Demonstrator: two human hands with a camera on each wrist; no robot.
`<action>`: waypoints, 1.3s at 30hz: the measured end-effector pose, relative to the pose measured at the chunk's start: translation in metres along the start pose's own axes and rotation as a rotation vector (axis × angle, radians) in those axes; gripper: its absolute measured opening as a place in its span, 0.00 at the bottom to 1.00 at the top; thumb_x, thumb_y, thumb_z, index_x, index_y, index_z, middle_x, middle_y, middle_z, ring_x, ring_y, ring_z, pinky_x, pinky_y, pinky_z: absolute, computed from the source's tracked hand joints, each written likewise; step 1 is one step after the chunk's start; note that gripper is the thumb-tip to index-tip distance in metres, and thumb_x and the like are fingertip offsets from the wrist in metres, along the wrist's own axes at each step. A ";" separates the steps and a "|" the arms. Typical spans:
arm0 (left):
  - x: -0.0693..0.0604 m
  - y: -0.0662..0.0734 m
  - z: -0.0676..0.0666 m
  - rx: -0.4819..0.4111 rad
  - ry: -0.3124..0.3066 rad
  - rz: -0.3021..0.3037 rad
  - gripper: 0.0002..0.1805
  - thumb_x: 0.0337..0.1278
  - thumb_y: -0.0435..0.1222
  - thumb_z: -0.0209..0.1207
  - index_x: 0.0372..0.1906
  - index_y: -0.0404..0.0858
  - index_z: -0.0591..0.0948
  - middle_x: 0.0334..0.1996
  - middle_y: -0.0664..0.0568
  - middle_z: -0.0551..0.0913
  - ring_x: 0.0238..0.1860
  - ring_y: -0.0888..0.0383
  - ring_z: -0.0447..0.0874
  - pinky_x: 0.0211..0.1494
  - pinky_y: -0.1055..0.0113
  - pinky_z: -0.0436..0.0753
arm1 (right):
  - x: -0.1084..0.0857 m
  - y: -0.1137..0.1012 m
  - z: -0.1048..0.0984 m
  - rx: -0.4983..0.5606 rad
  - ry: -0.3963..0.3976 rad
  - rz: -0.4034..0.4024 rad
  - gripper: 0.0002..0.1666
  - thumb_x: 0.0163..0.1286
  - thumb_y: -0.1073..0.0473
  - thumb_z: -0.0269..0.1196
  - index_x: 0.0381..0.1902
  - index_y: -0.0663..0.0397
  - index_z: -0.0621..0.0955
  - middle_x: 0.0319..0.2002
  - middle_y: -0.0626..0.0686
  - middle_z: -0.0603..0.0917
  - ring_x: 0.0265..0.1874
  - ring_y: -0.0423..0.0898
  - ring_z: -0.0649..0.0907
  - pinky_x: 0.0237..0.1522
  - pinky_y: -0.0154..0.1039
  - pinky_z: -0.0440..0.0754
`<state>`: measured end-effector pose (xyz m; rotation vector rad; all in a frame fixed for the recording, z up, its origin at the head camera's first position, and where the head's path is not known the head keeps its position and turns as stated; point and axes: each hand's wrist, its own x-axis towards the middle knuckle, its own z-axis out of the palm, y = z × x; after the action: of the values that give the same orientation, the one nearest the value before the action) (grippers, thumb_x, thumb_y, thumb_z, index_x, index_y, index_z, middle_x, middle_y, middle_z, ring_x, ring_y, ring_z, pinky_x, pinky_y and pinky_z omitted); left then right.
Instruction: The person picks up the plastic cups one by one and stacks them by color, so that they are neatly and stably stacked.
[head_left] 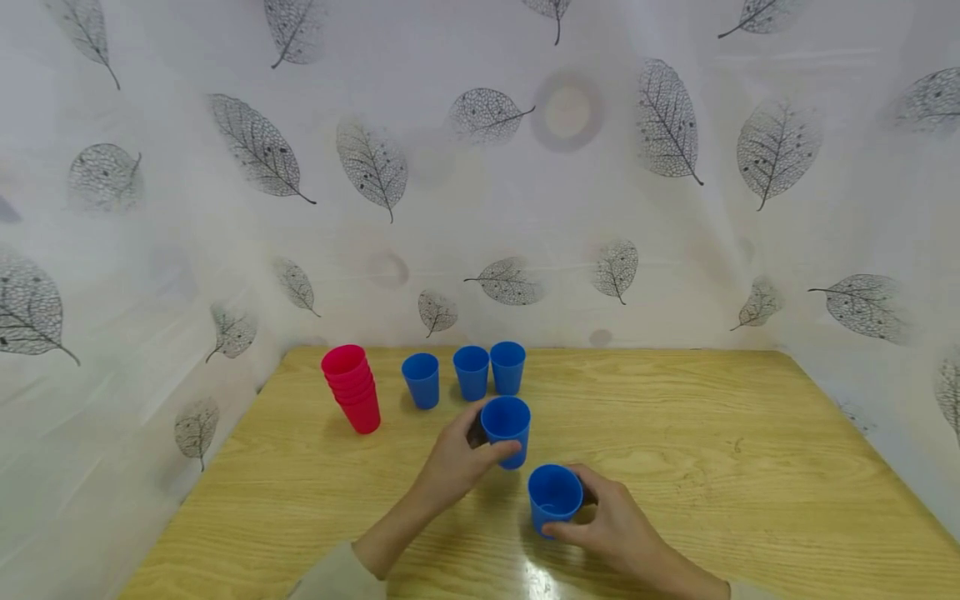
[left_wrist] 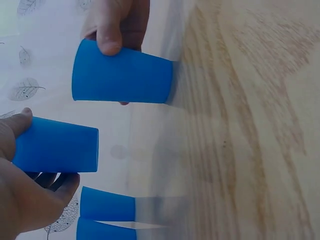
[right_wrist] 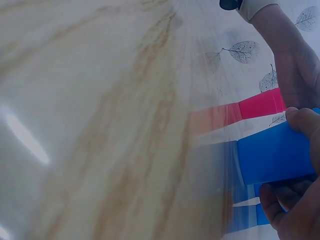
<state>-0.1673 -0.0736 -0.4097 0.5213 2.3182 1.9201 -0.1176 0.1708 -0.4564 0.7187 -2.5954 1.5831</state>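
Observation:
In the head view my left hand (head_left: 465,458) grips a blue cup (head_left: 506,454) round its side, thumb in front. The left wrist view shows this cup (left_wrist: 60,147) upright with its base raised above the table. Nearer and to the right, my right hand (head_left: 618,521) holds a second blue cup (head_left: 553,500), also upright, thumb at its front. Its base (left_wrist: 165,82) is at or very near the tabletop; I cannot tell whether it touches. Behind them stand several more blue cups: one apart (head_left: 422,383), and two close together (head_left: 471,375).
A stack of red cups (head_left: 356,396), nested and mouth up, stands at the left back of the wooden table (head_left: 712,433). A pale curtain with leaf prints (head_left: 562,208) hangs behind the table and along its sides.

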 end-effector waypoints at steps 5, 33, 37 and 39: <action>-0.003 0.010 -0.004 0.020 -0.023 -0.004 0.33 0.67 0.42 0.69 0.72 0.37 0.72 0.62 0.43 0.81 0.62 0.46 0.80 0.66 0.53 0.80 | 0.000 -0.001 0.000 -0.022 0.009 0.022 0.36 0.57 0.51 0.81 0.58 0.61 0.80 0.48 0.53 0.88 0.43 0.44 0.88 0.43 0.36 0.87; -0.013 0.048 0.016 0.033 -0.122 0.090 0.31 0.66 0.42 0.69 0.71 0.42 0.73 0.58 0.52 0.83 0.58 0.56 0.83 0.62 0.66 0.82 | 0.000 0.000 0.000 -0.015 0.011 0.039 0.36 0.59 0.50 0.80 0.59 0.61 0.79 0.50 0.56 0.87 0.44 0.45 0.88 0.44 0.35 0.87; -0.014 0.046 0.022 0.034 -0.149 0.070 0.31 0.67 0.43 0.68 0.71 0.43 0.73 0.60 0.52 0.82 0.59 0.57 0.83 0.62 0.66 0.81 | 0.000 0.000 0.000 -0.011 0.008 0.042 0.36 0.59 0.50 0.80 0.59 0.60 0.78 0.50 0.55 0.87 0.43 0.43 0.88 0.44 0.35 0.87; -0.014 0.045 0.025 0.034 -0.155 0.058 0.31 0.67 0.43 0.68 0.71 0.42 0.73 0.60 0.52 0.82 0.58 0.57 0.83 0.62 0.67 0.81 | 0.000 -0.001 -0.001 -0.009 0.004 0.043 0.37 0.59 0.50 0.80 0.60 0.61 0.78 0.50 0.56 0.87 0.43 0.43 0.88 0.44 0.35 0.87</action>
<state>-0.1376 -0.0478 -0.3736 0.7211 2.2655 1.7960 -0.1172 0.1710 -0.4556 0.6621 -2.6308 1.5811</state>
